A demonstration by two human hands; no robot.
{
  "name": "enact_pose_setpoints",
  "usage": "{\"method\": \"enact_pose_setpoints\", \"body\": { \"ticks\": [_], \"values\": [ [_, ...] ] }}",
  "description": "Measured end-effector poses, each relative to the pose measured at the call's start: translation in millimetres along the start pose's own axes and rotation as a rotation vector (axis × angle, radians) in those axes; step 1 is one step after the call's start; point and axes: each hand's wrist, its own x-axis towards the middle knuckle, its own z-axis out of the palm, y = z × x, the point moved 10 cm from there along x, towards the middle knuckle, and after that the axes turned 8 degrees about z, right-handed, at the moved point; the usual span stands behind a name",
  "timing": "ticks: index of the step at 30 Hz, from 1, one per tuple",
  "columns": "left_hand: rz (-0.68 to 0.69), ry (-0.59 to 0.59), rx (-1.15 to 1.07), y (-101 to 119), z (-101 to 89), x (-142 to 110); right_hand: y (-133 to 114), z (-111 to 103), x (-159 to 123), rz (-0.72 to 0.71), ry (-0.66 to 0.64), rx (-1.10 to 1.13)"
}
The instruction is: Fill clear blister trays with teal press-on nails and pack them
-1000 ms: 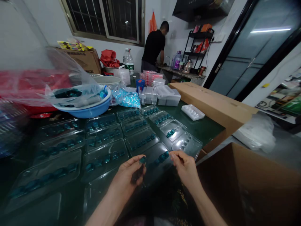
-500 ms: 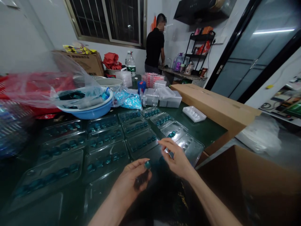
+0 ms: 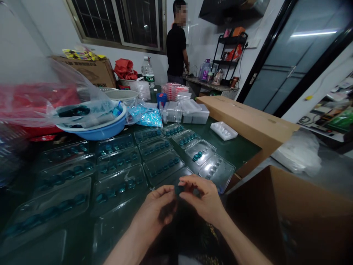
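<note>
Fingertips (image 3: pixel 183 179) of the left hand (image 3: pixel 157 204) and right hand (image 3: pixel 204 197) are clamped on one small teal piece (image 3: pixel 178 190), near centre, seemingly steadying it from both sides, while clear trays (image 3: pixel 157 162) lie spread across the worktop (image 3: pixel 245 149), probably so none covers another.

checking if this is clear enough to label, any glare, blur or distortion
Head view throughout: a light streak glares on the glass door, which leans, probably wide-angle distortion; a sheen whitens the rightmost clear tray; clear plastic at the left edge looks smeared; the teal piece between left hand and right hand is dark, with little detail.
</note>
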Motion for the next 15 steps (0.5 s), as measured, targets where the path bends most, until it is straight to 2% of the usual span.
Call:
{"method": "enact_pose_setpoints", "body": {
  "ticks": [3,11,13,15],
  "values": [
    [0.006,0.049,0.020,2.0,-3.5,-4.5,2.8,-2.9,-0.4,-0.014,0.030,0.001],
    [-0.049,-0.016,0.082,-6.9,3.7,-3.4,6.5,7.4,-3.4,0.004,-0.012,0.009],
    [-0.074,-0.009,0.056,-9.9,1.8,-0.3,11.8,-2.6,0.9,0.014,0.003,-0.030],
    [-0.083,0.014,0.015,-8.9,-1.8,2.0,24.0,-29.1,12.6,0.032,0.085,-0.110]
  ]
}}
